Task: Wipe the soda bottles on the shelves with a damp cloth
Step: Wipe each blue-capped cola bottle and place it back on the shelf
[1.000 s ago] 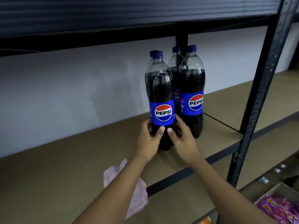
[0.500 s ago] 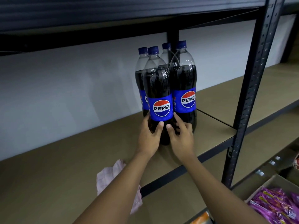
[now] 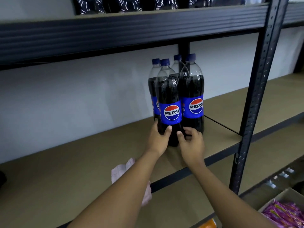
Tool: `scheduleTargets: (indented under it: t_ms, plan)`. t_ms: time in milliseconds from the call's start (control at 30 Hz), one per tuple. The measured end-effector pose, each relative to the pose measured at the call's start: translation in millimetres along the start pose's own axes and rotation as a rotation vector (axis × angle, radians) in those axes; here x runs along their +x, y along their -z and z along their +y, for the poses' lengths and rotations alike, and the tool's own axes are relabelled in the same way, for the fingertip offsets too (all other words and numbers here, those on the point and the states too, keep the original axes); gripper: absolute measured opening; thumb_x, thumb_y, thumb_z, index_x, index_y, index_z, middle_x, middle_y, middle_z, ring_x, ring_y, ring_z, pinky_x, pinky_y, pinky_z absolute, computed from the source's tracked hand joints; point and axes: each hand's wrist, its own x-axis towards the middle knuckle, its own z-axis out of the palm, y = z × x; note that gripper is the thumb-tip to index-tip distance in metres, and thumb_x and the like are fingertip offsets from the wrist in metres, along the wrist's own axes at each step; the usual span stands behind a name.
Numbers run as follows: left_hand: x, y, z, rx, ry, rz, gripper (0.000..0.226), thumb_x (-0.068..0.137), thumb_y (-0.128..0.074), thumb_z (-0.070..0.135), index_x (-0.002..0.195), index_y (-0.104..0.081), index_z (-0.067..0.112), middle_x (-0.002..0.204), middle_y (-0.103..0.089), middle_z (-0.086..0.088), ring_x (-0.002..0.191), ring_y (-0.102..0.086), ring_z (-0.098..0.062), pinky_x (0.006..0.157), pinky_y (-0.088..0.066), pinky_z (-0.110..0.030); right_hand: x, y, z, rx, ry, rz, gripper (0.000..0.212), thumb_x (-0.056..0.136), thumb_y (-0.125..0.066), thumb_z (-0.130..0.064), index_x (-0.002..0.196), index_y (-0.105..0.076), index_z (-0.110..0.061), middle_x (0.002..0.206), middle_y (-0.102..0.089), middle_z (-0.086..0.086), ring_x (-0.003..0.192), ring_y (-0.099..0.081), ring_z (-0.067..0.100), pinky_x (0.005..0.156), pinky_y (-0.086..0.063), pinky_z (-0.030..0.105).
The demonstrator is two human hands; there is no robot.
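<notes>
Several Pepsi bottles with blue caps and labels stand clustered on the brown shelf board [image 3: 82, 162]. My left hand [image 3: 158, 139] grips the base of the front bottle [image 3: 169, 102] from the left, thumb across its front. On that bottle's lower right, my right hand [image 3: 190, 143] has its thumb against the bottle and its fingers curled toward the bottle next to it [image 3: 192, 96]. A pale pink cloth [image 3: 121, 170] lies on the shelf near its front edge, partly hidden under my left forearm.
A dark metal upright [image 3: 256, 96] stands right of the bottles. The shelf above [image 3: 131, 27] carries more dark bottles. A cardboard box [image 3: 286, 195] with purple packets sits at lower right, on a level below.
The view has tilted up, and the upper shelf with its bottles has come into sight. My right hand's fingers have curled in more at the bottle's base. Both hands stay on the front bottle.
</notes>
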Motion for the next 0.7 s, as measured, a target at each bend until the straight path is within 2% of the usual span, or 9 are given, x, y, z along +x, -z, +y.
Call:
scheduleTargets:
  t_ms: [33, 100, 167, 233, 300, 400, 533, 600, 700]
  plan:
    - [-8, 10, 4, 0.010, 0.017, 0.007, 0.041, 0.101, -0.065, 0.031, 0.139, -0.050, 0.027, 0.123, -0.060, 0.021, 0.117, -0.056, 0.000, 0.084, -0.039, -0.002, -7, 0, -6, 0.006, 0.026, -0.012, 0.029, 0.095, -0.071, -0.027, 0.122, -0.064, -0.018, 0.118, -0.058, 0.000, 0.100, -0.063, 0.011, 0.087, -0.055, 0.029]
    - [-26, 34, 7, 0.019, 0.037, 0.030, 0.046, 0.101, -0.064, 0.036, 0.144, -0.049, 0.027, 0.133, -0.056, 0.017, 0.115, -0.055, 0.001, 0.083, -0.037, -0.004, -21, -5, -24, 0.029, 0.070, -0.082, 0.026, 0.095, -0.071, -0.025, 0.120, -0.065, -0.021, 0.115, -0.060, -0.002, 0.098, -0.063, 0.005, 0.086, -0.056, 0.028]
    - [-43, 71, 4, 0.033, 0.038, 0.085, 0.051, 0.100, -0.065, 0.038, 0.147, -0.051, 0.022, 0.142, -0.056, 0.005, 0.114, -0.055, -0.002, 0.081, -0.039, -0.003, -36, -18, -49, 0.069, 0.107, -0.185, 0.022, 0.096, -0.070, -0.024, 0.118, -0.066, -0.024, 0.112, -0.063, -0.005, 0.095, -0.063, 0.001, 0.084, -0.053, 0.022]
    - [-63, 110, 3, 0.023, 0.011, 0.139, 0.040, 0.101, -0.065, 0.033, 0.138, -0.058, 0.020, 0.135, -0.062, 0.005, 0.106, -0.058, 0.004, 0.083, -0.042, 0.000, -52, -34, -76, 0.129, 0.123, -0.277, 0.019, 0.097, -0.069, -0.021, 0.114, -0.065, -0.028, 0.109, -0.065, -0.008, 0.094, -0.061, -0.005, 0.081, -0.048, 0.012]
    - [-90, 161, -5, -0.018, 0.035, 0.245, 0.028, 0.100, -0.066, 0.030, 0.127, -0.063, 0.023, 0.124, -0.068, 0.008, 0.101, -0.059, 0.011, 0.094, -0.050, -0.014, -76, -61, -107, 0.210, 0.117, -0.382, 0.017, 0.097, -0.068, -0.017, 0.110, -0.066, -0.028, 0.103, -0.067, -0.011, 0.089, -0.060, -0.011, 0.077, -0.046, 0.007]
    - [-134, 236, -22, -0.030, 0.069, 0.406, 0.020, 0.098, -0.068, 0.029, 0.118, -0.066, 0.026, 0.114, -0.068, 0.015, 0.099, -0.061, 0.011, 0.098, -0.056, -0.035, -122, -107, -144, 0.318, 0.099, -0.523, 0.016, 0.096, -0.069, -0.011, 0.103, -0.067, -0.025, 0.092, -0.068, -0.012, 0.078, -0.060, -0.013, 0.074, -0.044, 0.006]
    - [-192, 325, -43, 0.004, 0.120, 0.595, 0.022, 0.100, -0.066, 0.023, 0.121, -0.068, 0.017, 0.109, -0.066, 0.015, 0.092, -0.062, 0.014, 0.103, -0.054, -0.042, -187, -171, -173, 0.347, 0.106, -0.751, 0.016, 0.096, -0.070, -0.010, 0.103, -0.067, -0.025, 0.092, -0.067, -0.007, 0.077, -0.058, -0.014, 0.074, -0.044, 0.005]
    - [-216, 362, -55, 0.035, 0.152, 0.677, 0.022, 0.101, -0.065, 0.023, 0.121, -0.067, 0.017, 0.106, -0.065, 0.014, 0.095, -0.062, 0.007, 0.103, -0.054, -0.045, -219, -200, -182, 0.346, 0.104, -0.845, 0.017, 0.096, -0.070, -0.014, 0.102, -0.067, -0.030, 0.095, -0.068, -0.008, 0.079, -0.058, -0.013, 0.076, -0.045, 0.006]
    - [-245, 409, -76, 0.046, 0.172, 0.766, 0.021, 0.101, -0.065, 0.026, 0.121, -0.067, 0.020, 0.112, -0.067, 0.009, 0.099, -0.063, 0.004, 0.099, -0.055, -0.038, -260, -240, -193, 0.333, 0.108, -0.952, 0.015, 0.096, -0.070, -0.017, 0.103, -0.067, -0.030, 0.096, -0.067, -0.009, 0.079, -0.058, -0.014, 0.074, -0.044, 0.005]
